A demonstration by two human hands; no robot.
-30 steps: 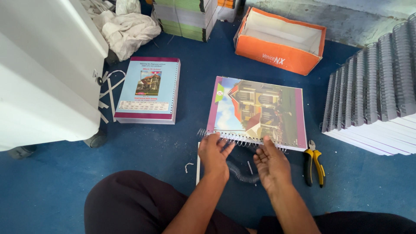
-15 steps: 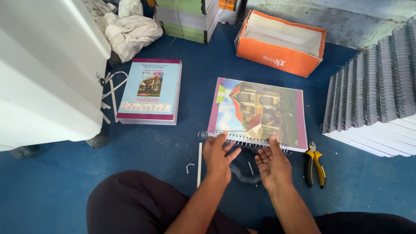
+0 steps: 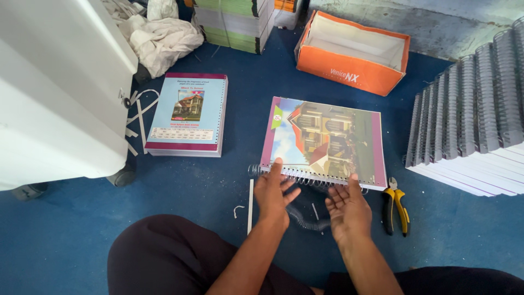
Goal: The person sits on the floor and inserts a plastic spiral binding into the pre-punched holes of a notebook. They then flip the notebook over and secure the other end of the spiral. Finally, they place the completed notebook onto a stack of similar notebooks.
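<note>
Lying on the blue floor (image 3: 82, 235) at far left was a stack of light-blue-covered books (image 3: 187, 114). Next came the left hand (image 3: 274, 192), fingers spread and flat, touching the near spiral-bound edge of the house-cover notebook (image 3: 325, 139). A black spiral coil (image 3: 305, 218) lay between the hands. The right hand (image 3: 346, 210) was open too, fingertips at the binding. Yellow-handled pliers (image 3: 396, 205) lay just beside it.

spiral coil (image 3: 305, 177) partly behind hands, bound stack (image 3: 475, 120) cropped at right edge
</note>
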